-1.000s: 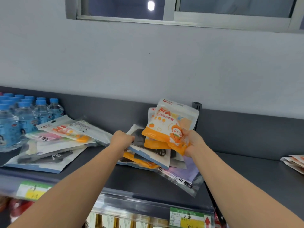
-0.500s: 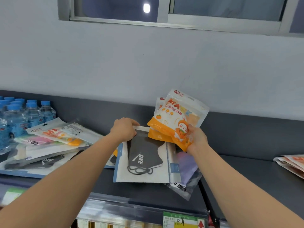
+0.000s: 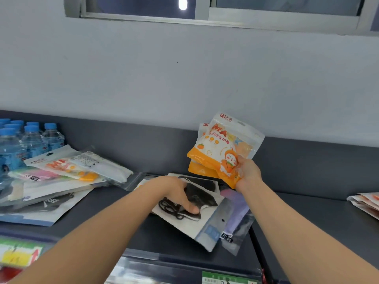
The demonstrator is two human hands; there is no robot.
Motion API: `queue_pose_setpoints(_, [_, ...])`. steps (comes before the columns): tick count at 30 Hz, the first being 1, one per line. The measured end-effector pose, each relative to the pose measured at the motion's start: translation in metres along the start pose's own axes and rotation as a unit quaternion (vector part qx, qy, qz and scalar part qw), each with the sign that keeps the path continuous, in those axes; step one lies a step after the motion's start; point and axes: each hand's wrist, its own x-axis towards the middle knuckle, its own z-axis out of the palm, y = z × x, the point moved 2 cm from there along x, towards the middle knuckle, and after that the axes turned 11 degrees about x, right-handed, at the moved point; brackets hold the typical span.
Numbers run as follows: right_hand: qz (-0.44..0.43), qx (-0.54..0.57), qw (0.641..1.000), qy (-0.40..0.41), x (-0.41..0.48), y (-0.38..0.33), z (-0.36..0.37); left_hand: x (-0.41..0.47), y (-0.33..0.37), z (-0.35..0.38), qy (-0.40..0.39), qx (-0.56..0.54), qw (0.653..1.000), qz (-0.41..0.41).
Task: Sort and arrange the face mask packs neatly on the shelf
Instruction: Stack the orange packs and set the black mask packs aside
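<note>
Two glossy orange mask packs [image 3: 223, 144], flat pouches fanned together, are pinched at their lower corner by the right hand [image 3: 249, 171], raised above and right of the black mask pack [image 3: 205, 214]. That one clear-fronted pack lies on the shelf [image 3: 123, 226], gripped by the left hand [image 3: 174, 191], its fingers [image 3: 191, 209] curled on top. One purple mask pack [image 3: 238, 206] lies beneath it.

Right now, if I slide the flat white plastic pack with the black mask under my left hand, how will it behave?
Probably floppy: the white plastic pack is a thin pouch. Likely light: only soft masks inside. It may skid, since it lies on a glossy purple pack.
</note>
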Motion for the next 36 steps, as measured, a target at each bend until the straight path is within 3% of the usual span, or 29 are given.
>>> queue_pose_setpoints(3, [0.0, -0.005, 1.0, -0.002, 0.006, 0.004, 0.0, 0.005, -0.007, -0.002, 0.019, -0.012, 0.996, 0.087])
queue_pose_setpoints(6, [-0.003, -0.008, 1.0, -0.01, 0.011, 0.004, -0.003, 0.015, -0.012, -0.001, 0.091, 0.0, 0.991, 0.095])
queue_pose_setpoints(10, [0.011, 0.008, 1.0, -0.016, 0.016, 0.004, -0.007, 0.028, -0.024, 0.005, 0.148, -0.026, 0.984, -0.091])
queue_pose_setpoints(13, [0.008, 0.004, 1.0, -0.015, 0.021, 0.003, -0.01, 0.042, -0.033, 0.015, 0.106, -0.123, 0.972, -0.167])
queue_pose_setpoints(16, [0.014, -0.007, 1.0, -0.006, 0.022, 0.003, -0.015, 0.054, -0.035, 0.019, 0.119, -0.21, 0.96, -0.144])
queue_pose_setpoints(23, [0.024, -0.047, 0.999, -0.014, 0.03, 0.008, -0.018, 0.053, -0.018, 0.011, 0.117, -0.255, 0.956, -0.091])
queue_pose_setpoints(30, [0.033, -0.046, 0.998, -0.021, 0.027, 0.011, -0.015, 0.046, -0.019, 0.0, 0.089, -0.359, 0.924, -0.095])
queue_pose_setpoints(36, [0.028, -0.007, 0.999, -0.04, 0.027, 0.008, -0.006, 0.036, -0.044, -0.019, 0.057, -0.36, 0.928, -0.074])
